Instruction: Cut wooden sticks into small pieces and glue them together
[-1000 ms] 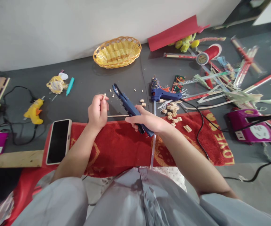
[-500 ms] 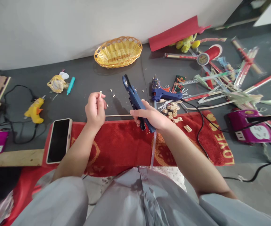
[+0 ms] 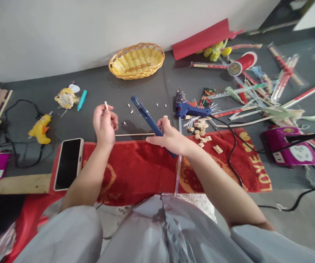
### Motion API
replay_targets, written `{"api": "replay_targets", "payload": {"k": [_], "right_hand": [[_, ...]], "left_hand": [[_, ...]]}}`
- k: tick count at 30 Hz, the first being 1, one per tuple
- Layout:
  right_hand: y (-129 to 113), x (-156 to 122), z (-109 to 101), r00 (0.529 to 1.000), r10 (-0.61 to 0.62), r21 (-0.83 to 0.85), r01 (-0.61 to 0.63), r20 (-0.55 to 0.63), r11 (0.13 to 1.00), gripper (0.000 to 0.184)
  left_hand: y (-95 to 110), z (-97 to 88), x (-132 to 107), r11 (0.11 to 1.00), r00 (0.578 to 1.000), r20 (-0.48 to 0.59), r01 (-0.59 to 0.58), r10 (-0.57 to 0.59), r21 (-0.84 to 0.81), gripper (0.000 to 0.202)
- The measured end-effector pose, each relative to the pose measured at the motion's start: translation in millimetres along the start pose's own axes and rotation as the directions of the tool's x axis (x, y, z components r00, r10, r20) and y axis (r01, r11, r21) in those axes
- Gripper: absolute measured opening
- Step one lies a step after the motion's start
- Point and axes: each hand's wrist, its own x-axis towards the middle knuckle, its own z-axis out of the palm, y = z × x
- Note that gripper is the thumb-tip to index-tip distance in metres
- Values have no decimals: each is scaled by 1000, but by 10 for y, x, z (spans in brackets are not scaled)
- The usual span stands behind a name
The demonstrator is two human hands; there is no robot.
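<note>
My left hand [image 3: 104, 128] is closed, with a short pale wooden stick [image 3: 106, 105] pinched upright between thumb and fingers. In my right hand [image 3: 171, 137] is a long blue hand tool [image 3: 149, 118], held by its lower end and tilted up to the left; its exact kind is unclear. Between the hands, a thin pale stick [image 3: 134, 134] lies along the back edge of the red towel [image 3: 141, 168]. Beyond it, tiny cut stick pieces [image 3: 131, 111] are scattered on the grey table. Several short stick bundles [image 3: 201, 128] lie right of my right hand.
A wicker basket [image 3: 137, 75] stands against the wall. A blue glue gun [image 3: 191, 109] lies at right, its cord crossing the towel to a purple power socket [image 3: 291, 146]. At left are a yellow glue gun [image 3: 40, 128] and a phone [image 3: 69, 164]. Red thread [image 3: 246, 62] sits among packaged sticks.
My left hand has moved slightly left with the short stick. The blue tool has swung lower and to the left in my right hand, and another tiny piece now shows on the table.
</note>
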Motion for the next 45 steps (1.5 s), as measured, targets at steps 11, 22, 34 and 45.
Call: {"api": "replay_targets", "payload": {"k": [11, 22, 34, 45], "right_hand": [[-27, -35, -17, 999, 6, -110, -3, 32, 994, 51], [-60, -62, 16, 999, -27, -243, 36, 38, 969, 52], [-14, -52, 85, 982, -146, -329, 100, -117, 939, 49], [-21, -56, 105, 969, -215, -425, 144, -123, 894, 45]], "left_hand": [[-48, 64, -74, 983, 961, 218, 146, -167, 111, 28], [31, 129, -211, 987, 961, 245, 97, -127, 131, 53], [51, 137, -264, 997, 971, 237, 19, -37, 77, 45], [-44, 94, -256, 960, 949, 309, -147, 69, 239, 35]]}}
